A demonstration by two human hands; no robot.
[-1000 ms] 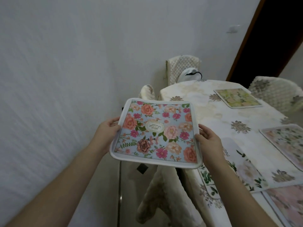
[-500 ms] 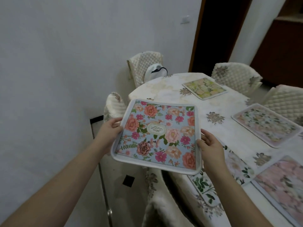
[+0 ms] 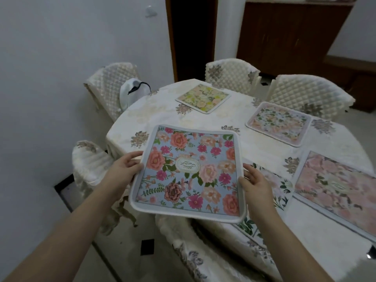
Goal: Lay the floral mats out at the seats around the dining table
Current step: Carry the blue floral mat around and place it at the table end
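I hold a blue floral mat (image 3: pixel 189 171) with a white border flat above the near left edge of the dining table (image 3: pixel 254 159). My left hand (image 3: pixel 124 169) grips its left edge and my right hand (image 3: pixel 254 184) grips its right edge. On the cream tablecloth lie a yellow-green mat (image 3: pixel 203 98) at the far side, a pale pink-green mat (image 3: pixel 278 123) to the right, a large pink mat (image 3: pixel 337 188) at the near right, and a white mat with green leaves (image 3: pixel 276 188) partly hidden under my right hand.
Quilted cream chairs stand around the table: far left (image 3: pixel 107 86), far middle (image 3: pixel 230 74), far right (image 3: pixel 305 94), near left (image 3: pixel 89 159), one just below the mat (image 3: pixel 195 251). A white bag (image 3: pixel 132 92) sits on the far left chair. A white wall is at left.
My view has swung right and down onto the table. The blue mat has moved forward over the table's near left edge, still held by both hands.
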